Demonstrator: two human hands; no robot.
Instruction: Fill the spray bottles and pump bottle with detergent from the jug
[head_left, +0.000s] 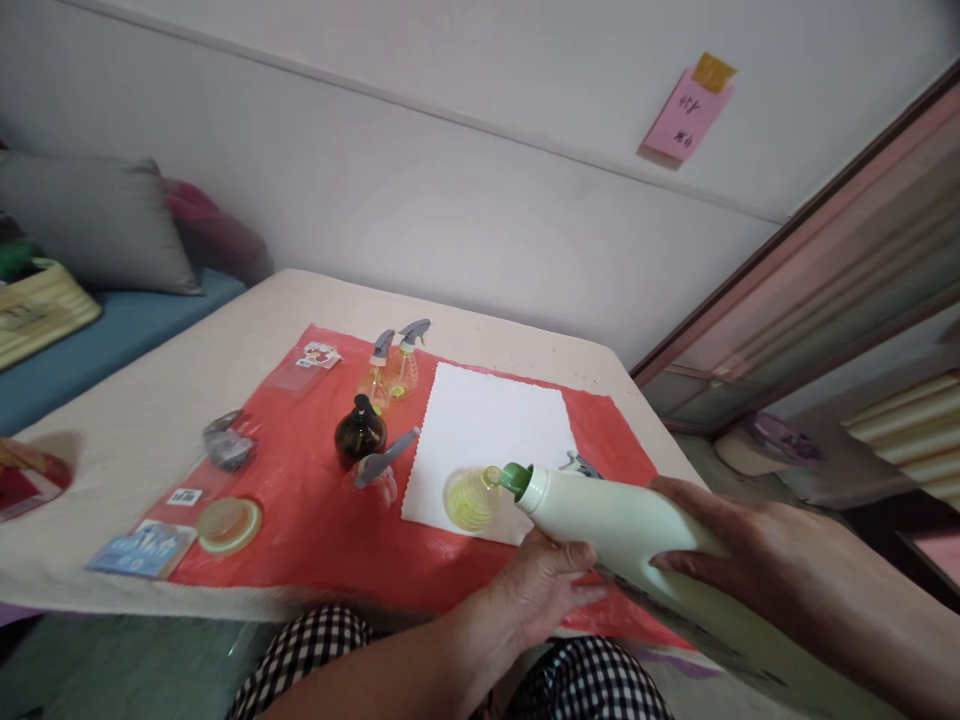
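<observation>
A large pale green bottle (630,515) is tilted to the left, its green spout (516,479) pointing down at the mouth of a ribbed clear yellowish bottle (472,500) on a white sheet (499,415). My right hand (750,560) is wrapped around the body of the large bottle. Under its neck end, my left hand (536,590) supports it, with the thumb against the side. A grey spray head (581,464) shows partly behind the large bottle. I cannot make out any liquid running between spout and mouth.
Left of the sheet, on red plastic (300,520), stand a dark pump bottle (361,432), two spray bottles (405,365) and another grey spray head (386,460). A round lid (229,525), a blue packet (142,549) and a grey crumpled thing (229,442) lie further left. A wall rises behind.
</observation>
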